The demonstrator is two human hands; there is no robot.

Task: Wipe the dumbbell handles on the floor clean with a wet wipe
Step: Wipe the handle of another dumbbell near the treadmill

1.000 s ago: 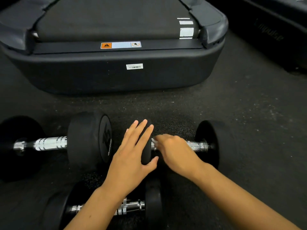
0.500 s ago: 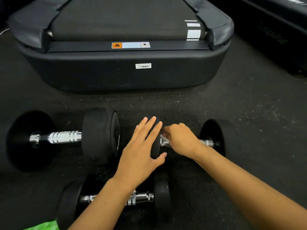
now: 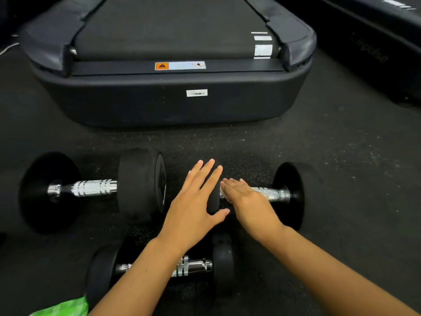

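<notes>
The right hand [image 3: 251, 202] has gone from curled to flat on the right dumbbell's handle [image 3: 272, 194]; no wipe is visible under it. The left hand [image 3: 196, 206], fingers straight, still steadies the inner weight [image 3: 213, 201] on the floor [image 3: 341, 179]. This stroke looks finished.

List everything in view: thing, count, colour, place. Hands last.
dumbbells: three, black ends with silver handles, on the floor; one far left, one far right under the hands, one near under the left forearm.
treadmill: one, black, beyond the dumbbells.
second machine: one, black, upper right, cut off by the frame.
green packet: one, bottom left edge, partly in view.
floor: black, speckled.
wet wipe: not clearly visible.
left hand: flat against the right dumbbell's inner end.
right hand: fingers straight, lying on that dumbbell's handle.
</notes>
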